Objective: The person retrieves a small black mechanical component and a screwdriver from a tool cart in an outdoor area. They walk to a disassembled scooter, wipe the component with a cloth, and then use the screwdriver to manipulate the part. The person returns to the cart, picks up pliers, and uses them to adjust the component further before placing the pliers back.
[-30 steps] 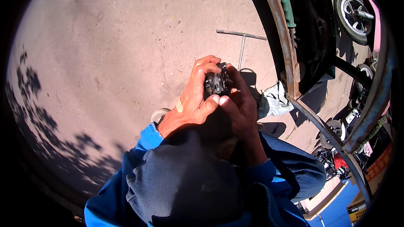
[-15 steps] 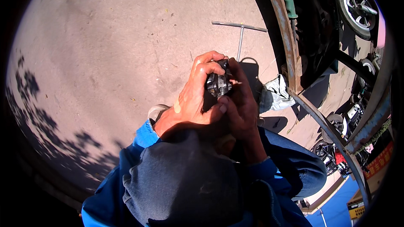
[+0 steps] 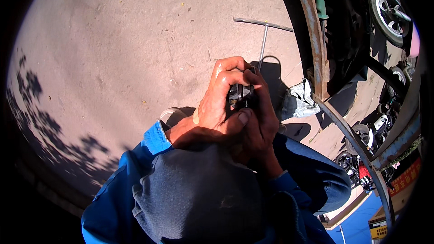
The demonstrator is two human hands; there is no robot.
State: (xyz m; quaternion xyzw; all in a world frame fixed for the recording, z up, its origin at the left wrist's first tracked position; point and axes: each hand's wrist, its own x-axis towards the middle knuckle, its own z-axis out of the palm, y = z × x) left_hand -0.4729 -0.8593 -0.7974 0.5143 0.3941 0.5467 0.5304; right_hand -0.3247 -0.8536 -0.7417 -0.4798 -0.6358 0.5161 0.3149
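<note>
A small dark mechanical part with shiny black and metal surfaces [image 3: 241,94] is held between my two hands in front of me. My left hand [image 3: 213,101] curls round its left side, with fingers over the top and the thumb pressed toward the lower edge. On the other side, my right hand [image 3: 263,119] is closed round it, its fingers bent over and its thumb beside the left thumb. Both hands hide most of the part, so its exact kind cannot be made out. Beyond the fingers, a T-handle wrench [image 3: 263,40] stands out against the ground.
A rusty metal frame [image 3: 312,31] runs along the right, with a green-handled tool [image 3: 319,0] on it. Near its lower end lies a crumpled white bag [image 3: 300,100]. Further right are a wheel [image 3: 389,16] and motorcycles [image 3: 359,138]. My bent knee [image 3: 316,171] is at lower right.
My fingers have closed further over the dark part, which now shows less and sits slightly lower. The surroundings have shifted a little to the right in view.
</note>
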